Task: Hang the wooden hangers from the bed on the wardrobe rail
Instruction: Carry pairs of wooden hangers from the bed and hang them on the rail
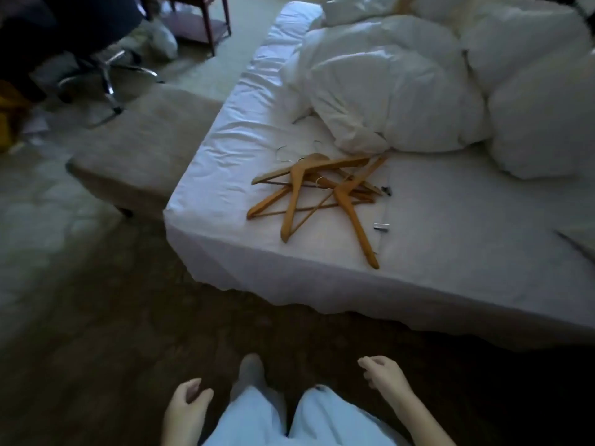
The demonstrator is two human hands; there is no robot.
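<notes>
Several wooden hangers (pixel 317 194) lie in a crossed pile on the white sheet near the bed's (pixel 225 156) front corner, metal hooks pointing toward the duvet. My left hand (pixel 186 403) hangs low at the bottom of the view, fingers loosely curled, holding nothing. My right hand (pixel 383 373) is also low, fingers loosely curled and empty. Both hands are well short of the bed, over dark carpet. No wardrobe rail is in view.
A rumpled white duvet (pixel 418 85) covers the far part of the bed. A beige bench (pixel 138 156) stands left of the bed, with a wheeled office chair (pixel 106 75) and a wooden table (pixel 206 20) beyond. My legs and a foot (pixel 251 371) are at the bottom.
</notes>
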